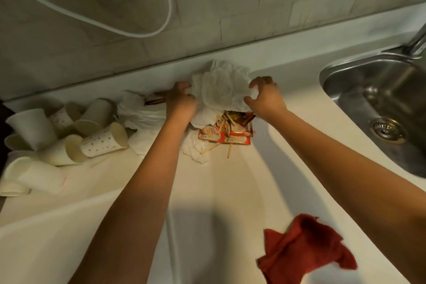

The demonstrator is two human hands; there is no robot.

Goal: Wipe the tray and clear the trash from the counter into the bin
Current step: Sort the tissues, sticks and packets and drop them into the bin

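Note:
A big wad of crumpled white tissue (221, 86) lies on the white counter (221, 191) by the back wall. My left hand (181, 100) is closed on its left edge. My right hand (265, 97) curls around its right side, thumb and fingers touching the paper. Under and in front of the wad lie orange-and-white sachets (224, 134) and wooden stir sticks (229, 151). More crumpled tissue (140, 112) sits to the left. A heap of used paper cups (69, 138) lies tipped over at the far left. A red cloth (304, 246) rests near the front right.
A steel sink (378, 108) with a drain and a tap (418, 39) is set into the counter at the right. A white cable (129, 32) loops on the tiled wall behind. No tray or bin is in view.

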